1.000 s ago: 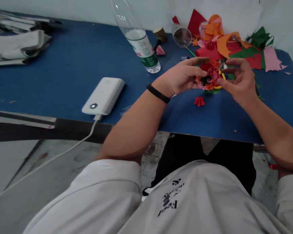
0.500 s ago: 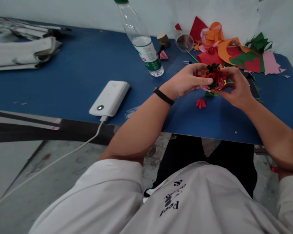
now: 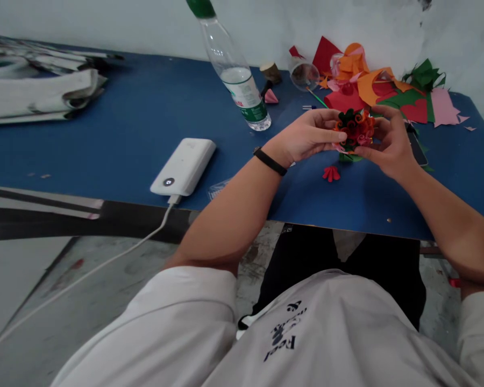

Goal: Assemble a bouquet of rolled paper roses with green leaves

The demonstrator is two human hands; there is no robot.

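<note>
Between my two hands is a paper flower point(image 3: 355, 130) with curled petals in red, orange, pink and dark green. My left hand point(image 3: 312, 133) grips its left side, thumb laid across the front and fingers behind. On the other side my right hand point(image 3: 393, 141) pinches it with curved fingers and thumb. Some green paper point(image 3: 349, 158) shows just below the flower. A small fan-folded red paper piece point(image 3: 331, 173) lies on the blue table point(image 3: 145, 102) beneath my hands. Part of a dark phone-like object point(image 3: 418, 148) shows behind my right hand.
Coloured paper scraps point(image 3: 371, 83) pile up at the back right by a clear cup point(image 3: 304, 74). A green-capped bottle point(image 3: 242, 94) stands left of my hands. Nearer me lies a white power bank point(image 3: 183, 166) with its cable point(image 3: 125, 248). Folded papers point(image 3: 36, 97) lie far left.
The paper flower has turned slightly between my fingers, so more of its curled petals face me. Both hands keep their hold. The whole view has shifted a little.
</note>
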